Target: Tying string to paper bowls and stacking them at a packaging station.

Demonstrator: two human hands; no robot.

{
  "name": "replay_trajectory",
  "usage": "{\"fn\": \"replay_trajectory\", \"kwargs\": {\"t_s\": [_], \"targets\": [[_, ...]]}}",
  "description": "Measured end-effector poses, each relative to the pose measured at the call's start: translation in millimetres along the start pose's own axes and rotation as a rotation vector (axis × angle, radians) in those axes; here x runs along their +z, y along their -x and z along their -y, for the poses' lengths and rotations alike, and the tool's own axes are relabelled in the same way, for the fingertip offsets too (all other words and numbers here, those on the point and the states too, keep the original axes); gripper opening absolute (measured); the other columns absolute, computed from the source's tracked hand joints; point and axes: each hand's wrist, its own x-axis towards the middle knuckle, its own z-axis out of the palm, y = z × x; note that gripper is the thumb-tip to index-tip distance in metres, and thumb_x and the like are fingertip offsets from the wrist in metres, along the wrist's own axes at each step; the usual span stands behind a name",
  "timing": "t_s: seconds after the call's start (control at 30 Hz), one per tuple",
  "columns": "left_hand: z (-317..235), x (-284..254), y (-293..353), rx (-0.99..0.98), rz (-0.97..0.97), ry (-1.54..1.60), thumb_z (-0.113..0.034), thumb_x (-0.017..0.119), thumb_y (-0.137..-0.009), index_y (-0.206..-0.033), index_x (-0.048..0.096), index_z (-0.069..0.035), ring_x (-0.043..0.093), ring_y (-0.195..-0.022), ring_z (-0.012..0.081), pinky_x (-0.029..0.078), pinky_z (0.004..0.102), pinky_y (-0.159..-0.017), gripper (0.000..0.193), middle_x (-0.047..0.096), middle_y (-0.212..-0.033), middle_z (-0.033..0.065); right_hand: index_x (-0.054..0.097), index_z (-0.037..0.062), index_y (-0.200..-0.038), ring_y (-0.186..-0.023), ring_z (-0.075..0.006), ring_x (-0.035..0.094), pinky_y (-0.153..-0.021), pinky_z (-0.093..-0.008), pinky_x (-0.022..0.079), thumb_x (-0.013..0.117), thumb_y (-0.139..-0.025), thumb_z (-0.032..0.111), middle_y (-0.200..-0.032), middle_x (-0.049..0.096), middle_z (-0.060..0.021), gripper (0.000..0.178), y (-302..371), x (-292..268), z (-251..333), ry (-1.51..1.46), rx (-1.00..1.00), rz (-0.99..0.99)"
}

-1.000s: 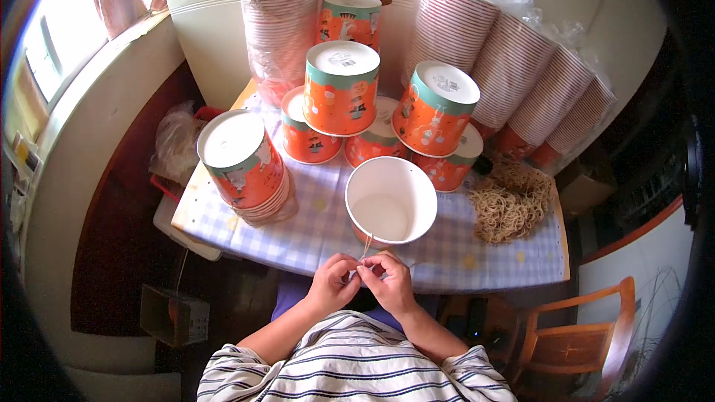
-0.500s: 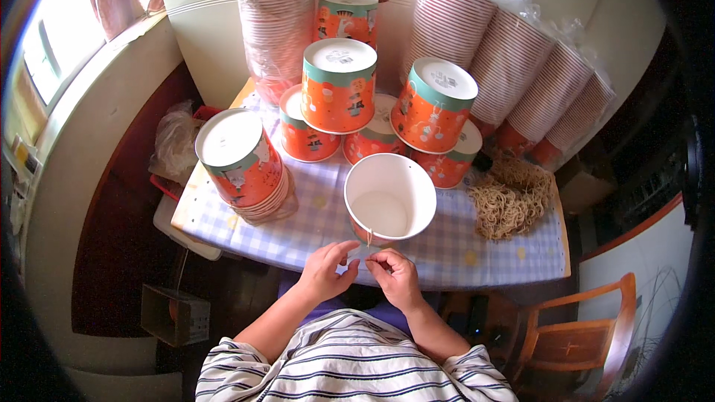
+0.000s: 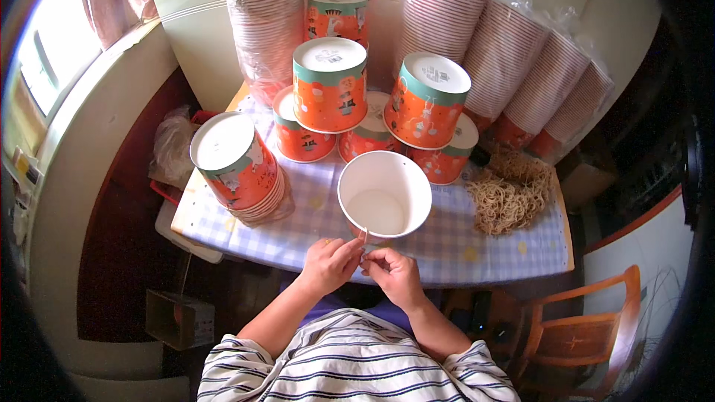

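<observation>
An open paper bucket (image 3: 384, 193), white inside, stands mouth up near the table's front edge. A thin tan cord (image 3: 366, 234) passes over its near rim, and a small hole shows in the far wall. My left hand (image 3: 330, 263) is closed, fingertips pressed together by the cord just below the rim. Right against it, my right hand (image 3: 395, 277) pinches the cord between thumb and forefinger. The cord's lower end is hidden by my fingers. Left of the bucket, a nested stack of orange and green paper buckets (image 3: 237, 162) sits upside down.
More upturned buckets (image 3: 330, 88) are piled behind. Tall plastic-wrapped stacks of buckets (image 3: 262, 26) line the back, with others (image 3: 506, 56) leaning at the right. A heap of tan cords (image 3: 510, 190) lies on the checked tablecloth (image 3: 477, 257). A wooden chair (image 3: 581, 335) stands right.
My left hand's spread fingers have come together and moved right to meet my right hand at the cord. The whole view has shifted slightly.
</observation>
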Motion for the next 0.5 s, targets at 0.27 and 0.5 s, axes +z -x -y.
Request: {"fn": "replay_trajectory", "kwargs": {"t_s": [0.27,0.5], "targets": [[5,6,5,0.030,-0.097,0.013,-0.005,0.068,-0.066,-0.089,0.062,-0.008,0.049,-0.049,0.0205,0.040,0.0329,-0.047,0.024,0.050,-0.058,0.0031,0.059,0.0009,-0.087,-0.068,-0.0136,0.065,-0.060,-0.0263,0.051,0.063,-0.080,0.000,-0.073,0.066,-0.0078,0.009,-6,3,0,0.333,-0.215,-0.180],[-9,9,12,-0.246,-0.131,0.200,-0.002,0.070,-0.069,-0.087,0.061,-0.005,0.048,-0.049,0.0154,0.038,0.0272,-0.047,0.021,0.049,-0.057,0.0021,0.060,0.0022,-0.087,-0.066,-0.0194,0.066,-0.058,-0.0288,0.051,0.065,-0.078,0.001,-0.074,0.066,-0.0106,0.010,-12,11,-5,0.341,-0.311,-0.279]]}}
